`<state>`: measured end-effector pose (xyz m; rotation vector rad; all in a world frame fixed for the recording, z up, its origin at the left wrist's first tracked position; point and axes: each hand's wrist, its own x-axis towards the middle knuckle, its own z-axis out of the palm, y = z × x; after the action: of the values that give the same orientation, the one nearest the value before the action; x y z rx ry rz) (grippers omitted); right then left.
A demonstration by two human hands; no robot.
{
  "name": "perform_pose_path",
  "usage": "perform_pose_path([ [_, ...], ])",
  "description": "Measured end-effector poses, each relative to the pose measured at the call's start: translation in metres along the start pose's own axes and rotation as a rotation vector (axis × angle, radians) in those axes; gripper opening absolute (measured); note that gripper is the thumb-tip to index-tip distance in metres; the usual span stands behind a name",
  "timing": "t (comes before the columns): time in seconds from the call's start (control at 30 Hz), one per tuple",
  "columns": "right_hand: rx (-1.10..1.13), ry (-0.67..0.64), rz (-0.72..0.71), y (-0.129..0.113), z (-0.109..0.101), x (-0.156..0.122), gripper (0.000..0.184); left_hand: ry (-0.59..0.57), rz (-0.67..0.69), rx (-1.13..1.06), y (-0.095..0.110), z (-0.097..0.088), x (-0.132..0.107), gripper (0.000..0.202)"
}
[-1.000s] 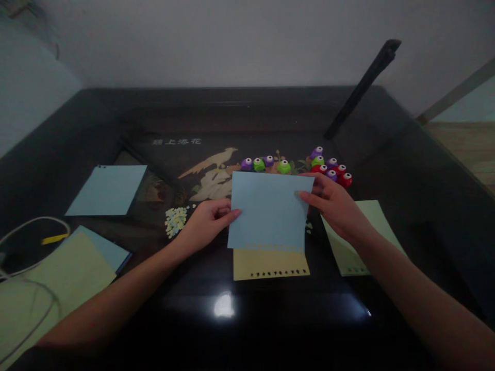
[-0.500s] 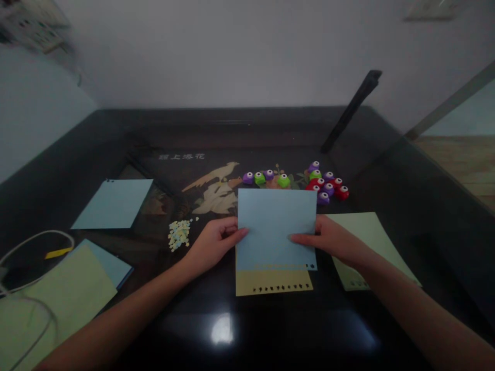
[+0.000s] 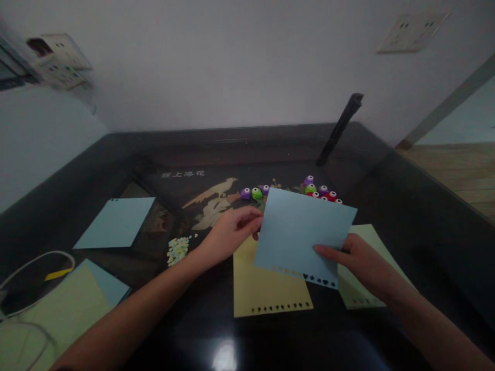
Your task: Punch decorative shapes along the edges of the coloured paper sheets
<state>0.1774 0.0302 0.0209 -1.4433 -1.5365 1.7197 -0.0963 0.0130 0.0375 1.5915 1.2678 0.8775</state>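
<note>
Lifted, turned since earlier frame: blue sheet [image 3: 303,232], now mid-frame over yellow sheet [image 3: 266,291]. Left hand [image 3: 232,233] pinches its left edge, right hand [image 3: 361,264] grips lower edge. Likely lifting-off step; next needs steady hold.

A plain white wall [image 3: 232,62] with a socket plate [image 3: 412,32] backs the dark glossy desk [image 3: 425,268]. Wooden floor [image 3: 460,170] shows at right; glare [image 3: 224,355] shines near the desk's front.

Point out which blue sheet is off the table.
The centre sheet, held by left hand and right hand; far-left sheet and half-covered sheet lie flat.
</note>
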Motion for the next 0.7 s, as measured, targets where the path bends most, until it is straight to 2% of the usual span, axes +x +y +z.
perform_pose_path([
  [0.17,0.081,0.145,-0.008,0.008,-0.016,-0.004,0.031,0.239,0.105,0.136,-0.006,-0.019,0.053,0.018],
  [0.3,0.138,0.207,-0.001,0.009,-0.023,-0.006,0.033,0.396,0.116,0.593,-0.025,-0.032,0.085,0.021],
  [0.4,0.15,0.247,-0.026,0.008,-0.027,-0.006,0.032,0.348,0.103,0.67,-0.039,-0.035,0.09,0.025],
  [0.6,0.171,0.308,-0.049,0.003,-0.027,-0.006,0.028,0.08,0.104,0.789,-0.058,-0.046,0.082,0.044],
  [0.7,0.2,0.32,-0.027,0.002,-0.027,-0.005,0.024,0.027,0.137,0.875,-0.064,-0.049,0.084,0.041],
])
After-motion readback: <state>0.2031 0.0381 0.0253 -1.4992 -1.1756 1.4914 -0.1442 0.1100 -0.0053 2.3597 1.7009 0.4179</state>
